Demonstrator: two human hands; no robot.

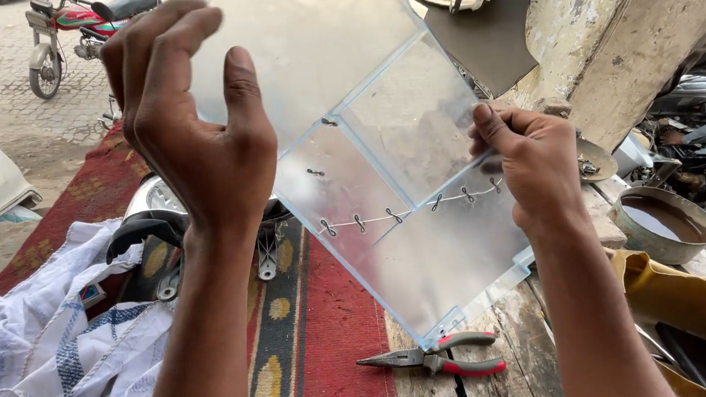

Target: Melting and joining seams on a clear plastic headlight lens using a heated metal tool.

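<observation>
A cracked, frosted clear plastic panel (384, 162), its breaks laced with small wire stitches, is held up mid-frame, the left hand (196, 127) gripping its upper left edge and the right hand (535, 167) pinching the right end of the stitched seam. To my eye, any flex between the grips could tear those stitches. A slip would drop the panel onto the red-handled pliers (441, 358) on the worn wooden tabletop (510, 379) below.

Frosted clear plastic panel (384, 162), red-and-grey-handled pliers (445, 357), red patterned rug (331, 343), white blue-striped cloth (54, 348)
</observation>
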